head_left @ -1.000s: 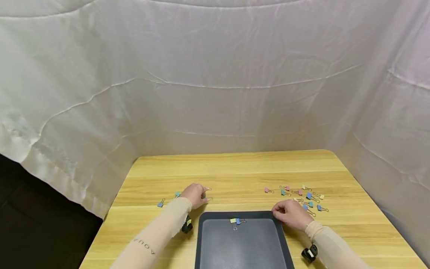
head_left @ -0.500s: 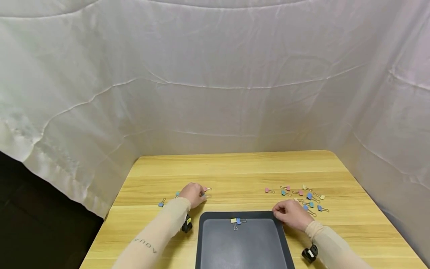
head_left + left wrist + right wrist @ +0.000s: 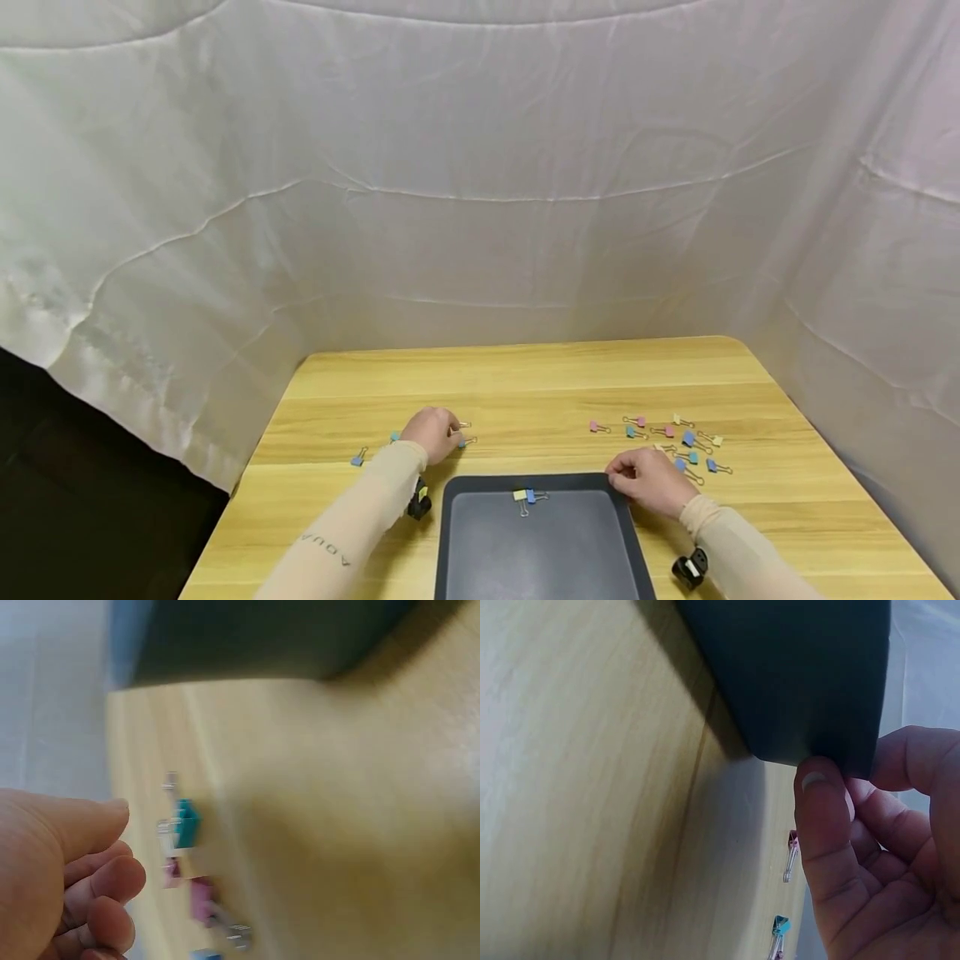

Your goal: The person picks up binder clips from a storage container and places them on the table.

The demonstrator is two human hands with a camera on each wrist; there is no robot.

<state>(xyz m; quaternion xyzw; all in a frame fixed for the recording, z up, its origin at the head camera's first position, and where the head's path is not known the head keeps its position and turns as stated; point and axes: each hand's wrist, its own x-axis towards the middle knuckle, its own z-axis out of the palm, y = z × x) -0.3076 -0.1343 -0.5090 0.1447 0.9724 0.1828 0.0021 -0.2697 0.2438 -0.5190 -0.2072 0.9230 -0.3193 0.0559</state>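
My left hand (image 3: 431, 435) is low over the table on the left, fingers loosely curled around nothing. By its fingertips lies a blue binder clip (image 3: 462, 442); farther off, another clip (image 3: 465, 425) shows mostly its wire handles. The left wrist view has a teal binder clip (image 3: 186, 823) and pink binder clips (image 3: 201, 900) past the fingers. With thumb and fingers, my right hand (image 3: 651, 479) pinches the far right corner of a dark grey tray (image 3: 540, 483), also seen in the right wrist view. A yellow binder clip (image 3: 519, 495) and a blue one (image 3: 531, 496) touch inside the tray.
Several binder clips in pink, teal, yellow and blue are scattered beyond the right hand, including a blue clip (image 3: 711, 465). On the left sit another blue clip (image 3: 357, 461) and a partly hidden teal clip (image 3: 394, 436). A pale curtain (image 3: 480, 250) surrounds the wooden table (image 3: 525, 383).
My left hand has shifted slightly, and the blue clip by its fingertips shows more fully now. My right hand stays at the tray's corner, and the tray keeps its place.
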